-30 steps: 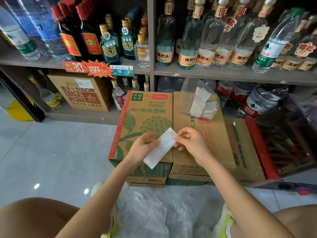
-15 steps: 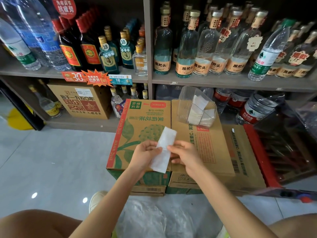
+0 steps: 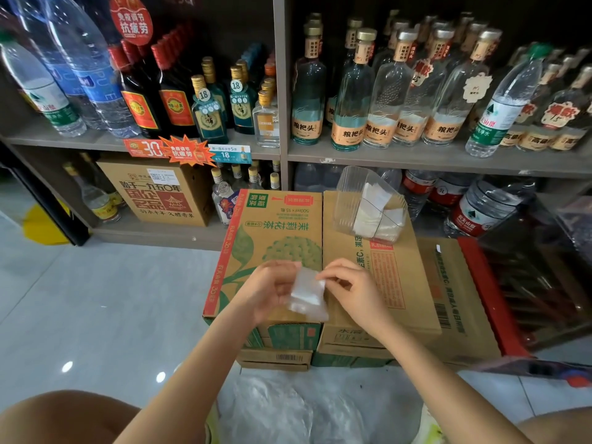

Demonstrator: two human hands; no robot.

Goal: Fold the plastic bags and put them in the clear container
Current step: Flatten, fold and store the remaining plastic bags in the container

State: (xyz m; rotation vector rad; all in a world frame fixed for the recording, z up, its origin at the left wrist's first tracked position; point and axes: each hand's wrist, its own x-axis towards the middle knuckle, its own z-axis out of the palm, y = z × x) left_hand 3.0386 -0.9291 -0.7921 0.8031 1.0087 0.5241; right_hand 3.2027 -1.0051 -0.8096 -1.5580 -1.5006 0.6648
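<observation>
Left fingers [image 3: 288, 267]: curled narrowly round the left edge of a folded plastic bag [image 3: 307, 294], pinching it.
Right fingers [image 3: 328, 276]: thumb and forefinger pinch the same bag at its upper right edge; the other fingers are curled behind.
Left hand [image 3: 269, 291]: above the green-printed tea carton [image 3: 275, 229], near its front edge.
Right hand [image 3: 355, 288]: above the brown carton [image 3: 400, 283] just beside it.
Bag: a small white, translucent packet held between the two hands over the seam of the two cartons. It is blurred. Its long axis runs roughly away from the person, leaning a little, with the far end at the fingertips and the near end toward the cartons' front edge.
Clear container [image 3: 349, 200]: on the far part of the brown carton, tipped with its mouth up and to the left, well apart from the hands.
Contents: several folded bags [image 3: 374, 213] standing inside it.
Floor: loose plastic bags [image 3: 304, 408] lie in front of the cartons, between the person's knees.
Behind: a shelf [image 3: 416, 158] lined with bottles [image 3: 349, 100].
</observation>
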